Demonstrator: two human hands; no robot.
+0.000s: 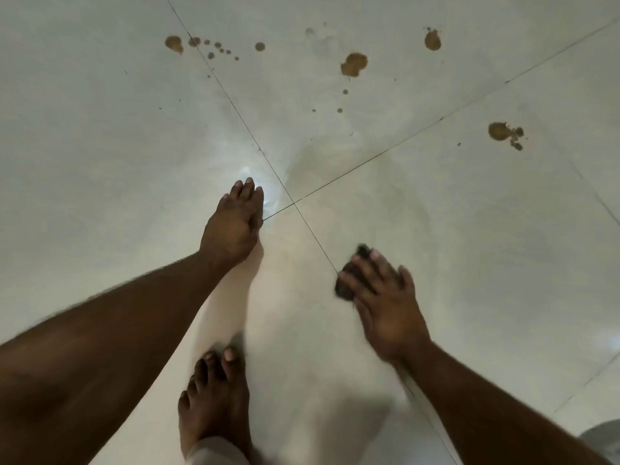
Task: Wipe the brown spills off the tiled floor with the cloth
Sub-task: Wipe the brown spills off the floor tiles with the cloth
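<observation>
Fingers point(360, 273) of the right hand point(385, 303) lie spread and nearly flat, pressing a small dark cloth point(350, 280) against the tiled floor point(100, 129); no curl around the cloth is evident, so it is held down by pressure, not gripped. The cloth sits bunched beneath the fingertips, just beside a grout line point(315, 236), near the tile junction. The left hand point(235, 223) rests on the floor, fingers straight and together, holding nothing, apparently bracing the body.

Assessment: the brown spills remain well apart from the cloth, towards the far side. The largest spill point(354, 64) lies ahead; a spatter cluster point(201, 47) sits to the far left, two more blots point(432, 40) and point(501, 132) to the far right. The cloth covers little area; flattening it out and wiping each blot inward would likely limit smearing.

Obstructions: a bare foot point(214, 397) stands near, between the arms. A faint damp sheen shows around the junction.
</observation>
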